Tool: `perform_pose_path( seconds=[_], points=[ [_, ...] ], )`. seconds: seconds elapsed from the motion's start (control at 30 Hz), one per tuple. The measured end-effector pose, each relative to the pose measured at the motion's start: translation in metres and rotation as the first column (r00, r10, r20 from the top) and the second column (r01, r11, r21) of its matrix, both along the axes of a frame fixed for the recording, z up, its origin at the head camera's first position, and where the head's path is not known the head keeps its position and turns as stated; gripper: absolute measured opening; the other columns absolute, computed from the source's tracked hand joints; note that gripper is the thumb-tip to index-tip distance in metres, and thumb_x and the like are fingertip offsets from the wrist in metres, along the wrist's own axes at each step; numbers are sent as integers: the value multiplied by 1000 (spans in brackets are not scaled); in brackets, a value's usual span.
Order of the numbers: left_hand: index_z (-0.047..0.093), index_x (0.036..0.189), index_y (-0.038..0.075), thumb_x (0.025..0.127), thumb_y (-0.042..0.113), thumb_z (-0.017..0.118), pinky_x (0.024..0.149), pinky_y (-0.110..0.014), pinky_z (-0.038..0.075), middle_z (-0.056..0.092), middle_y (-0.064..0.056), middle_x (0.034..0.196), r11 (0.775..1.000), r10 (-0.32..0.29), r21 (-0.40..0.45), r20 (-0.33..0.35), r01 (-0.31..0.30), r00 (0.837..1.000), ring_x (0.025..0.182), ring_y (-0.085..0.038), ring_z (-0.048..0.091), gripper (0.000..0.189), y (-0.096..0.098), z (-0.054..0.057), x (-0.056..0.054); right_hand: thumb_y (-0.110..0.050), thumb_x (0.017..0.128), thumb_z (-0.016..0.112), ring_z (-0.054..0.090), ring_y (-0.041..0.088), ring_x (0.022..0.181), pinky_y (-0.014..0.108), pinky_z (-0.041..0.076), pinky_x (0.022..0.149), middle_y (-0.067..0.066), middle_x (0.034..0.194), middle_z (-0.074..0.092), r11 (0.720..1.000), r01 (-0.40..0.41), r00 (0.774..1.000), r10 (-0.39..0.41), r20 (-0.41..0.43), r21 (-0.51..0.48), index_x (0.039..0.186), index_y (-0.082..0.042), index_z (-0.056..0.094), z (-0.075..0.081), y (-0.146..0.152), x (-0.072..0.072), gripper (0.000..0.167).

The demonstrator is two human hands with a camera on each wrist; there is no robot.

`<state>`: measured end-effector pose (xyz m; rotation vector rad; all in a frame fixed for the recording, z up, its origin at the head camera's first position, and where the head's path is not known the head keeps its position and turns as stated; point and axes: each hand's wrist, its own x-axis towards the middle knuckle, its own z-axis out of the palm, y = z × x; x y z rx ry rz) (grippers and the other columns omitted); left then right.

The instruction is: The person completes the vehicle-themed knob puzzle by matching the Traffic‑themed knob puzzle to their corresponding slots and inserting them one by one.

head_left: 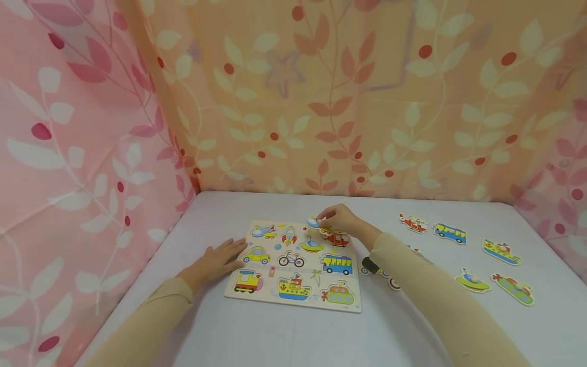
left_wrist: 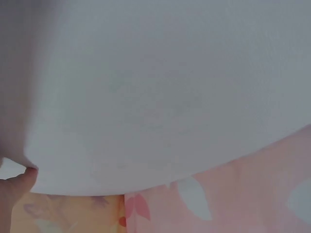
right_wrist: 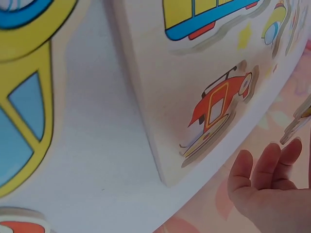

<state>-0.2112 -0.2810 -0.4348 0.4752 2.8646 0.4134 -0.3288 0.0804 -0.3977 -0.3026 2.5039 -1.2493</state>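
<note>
My right hand point(head_left: 343, 218) pinches an airplane puzzle piece point(head_left: 313, 222), blue and white with some yellow, over the far right corner of the wooden puzzle board point(head_left: 292, 300). In the right wrist view its curled fingers point(right_wrist: 266, 165) show, with only the piece's edge in sight. The board carries printed vehicles, among them an airplane picture point(head_left: 263, 232) at the far left and a helicopter recess point(head_left: 338, 238) below the right hand. My left hand point(head_left: 219, 261) lies flat with fingers spread, fingertips at the board's left edge.
Loose vehicle pieces lie right of the board: a helicopter point(head_left: 413, 223), a bus point(head_left: 450, 234), a ship point(head_left: 502, 252), a flying saucer point(head_left: 472, 281) and a submarine point(head_left: 513, 289). Others are partly hidden by the right sleeve point(head_left: 426, 285). Flowered curtains point(head_left: 293, 102) surround the white table point(head_left: 257, 339).
</note>
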Motion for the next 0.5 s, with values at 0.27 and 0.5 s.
perform_pose_path(
  seconds=[0.27,0.5],
  points=[
    [36,151,13,94,51,55,102,-77,9,29,-7,158,1000,-7,26,25,7,1000,145,-38,16,72,-3,3,0,-18,88,73,57,24,94,30,51,79,9,108,63,1000,-11,1000,11,19,-9,105,-10,74,-5,-17,-1,19],
    [35,152,13,95,51,54,103,-77,6,28,-7,158,999,1,48,3,-1,1000,145,-39,15,71,-4,-2,2,-17,88,73,58,22,91,33,50,80,8,105,65,998,-53,999,52,-15,-32,103,-8,74,-4,-36,4,18]
  ],
)
